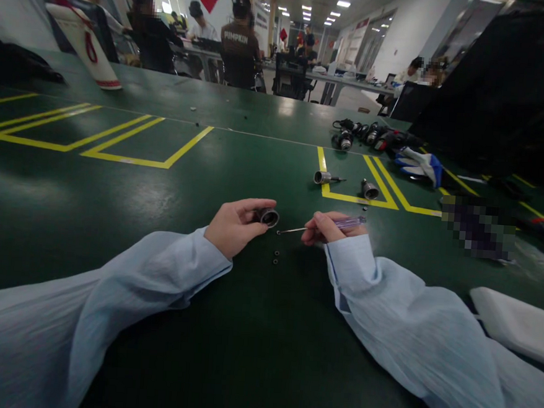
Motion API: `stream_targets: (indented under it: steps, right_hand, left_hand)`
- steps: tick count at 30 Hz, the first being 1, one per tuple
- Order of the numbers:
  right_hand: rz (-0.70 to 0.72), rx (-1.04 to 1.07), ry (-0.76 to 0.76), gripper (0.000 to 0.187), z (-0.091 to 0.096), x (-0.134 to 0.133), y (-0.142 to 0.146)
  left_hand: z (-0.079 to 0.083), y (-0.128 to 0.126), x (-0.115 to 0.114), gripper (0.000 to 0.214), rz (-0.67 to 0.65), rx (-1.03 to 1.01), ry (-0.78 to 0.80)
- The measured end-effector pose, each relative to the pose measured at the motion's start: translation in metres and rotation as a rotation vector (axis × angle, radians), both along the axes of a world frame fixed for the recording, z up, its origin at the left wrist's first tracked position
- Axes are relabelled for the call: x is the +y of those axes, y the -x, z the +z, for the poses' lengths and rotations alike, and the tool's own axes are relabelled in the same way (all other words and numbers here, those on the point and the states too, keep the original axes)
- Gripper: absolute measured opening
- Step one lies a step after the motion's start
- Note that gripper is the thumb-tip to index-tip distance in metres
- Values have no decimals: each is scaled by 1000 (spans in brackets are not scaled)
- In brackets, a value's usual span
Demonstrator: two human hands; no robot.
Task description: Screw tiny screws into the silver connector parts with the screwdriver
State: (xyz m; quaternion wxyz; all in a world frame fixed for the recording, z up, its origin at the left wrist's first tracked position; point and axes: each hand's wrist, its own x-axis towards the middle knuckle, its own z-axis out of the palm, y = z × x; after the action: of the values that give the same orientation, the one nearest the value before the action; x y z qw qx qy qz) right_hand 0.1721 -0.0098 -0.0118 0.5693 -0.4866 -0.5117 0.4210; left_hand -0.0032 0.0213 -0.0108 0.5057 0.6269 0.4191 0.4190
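My left hand [239,225] is closed around a round, hollow metal part [268,217], its open end facing right. In my right hand [329,228] is a screwdriver [348,222] with a clear purple handle, its thin shaft pointing left. At the shaft's tip there is a tiny dark ring-shaped piece [278,232]; whether it sticks to the tip or lies on the table I cannot tell. Two small nuts or rings [275,258] lie just below, on the green table [225,337].
Beyond my right hand lie a metal cup with a shaft [323,178] and another metal part [369,189], inside yellow tape lines. Farther right are cabled tools [345,138], a glove [419,164] and a white case [517,324]. A white vase-like object [85,45] stands far left; people sit beyond.
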Motion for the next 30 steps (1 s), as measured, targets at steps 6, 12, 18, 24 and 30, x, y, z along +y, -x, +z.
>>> stream_targets:
  steps: [6, 12, 18, 24, 30]
  right_hand:
    - [49, -6, -173, 20, -1, -6, 4]
    - [103, -296, -370, 14, -6, -8, 9]
    - [121, -526, -513, 14, -5, -8, 11]
    - [145, -556, -589, 15, -6, -10, 14]
    - [107, -476, -517, 14, -3, -10, 11]
  left_hand:
    - [3, 1, -2, 43, -4, 8, 27]
    - [0, -1, 0, 37, 3, -44, 25]
    - [0, -2, -1, 31, 28, -72, 56]
    - [5, -3, -3, 28, 48, -35, 75]
    - [4, -3, -3, 28, 81, -9, 67]
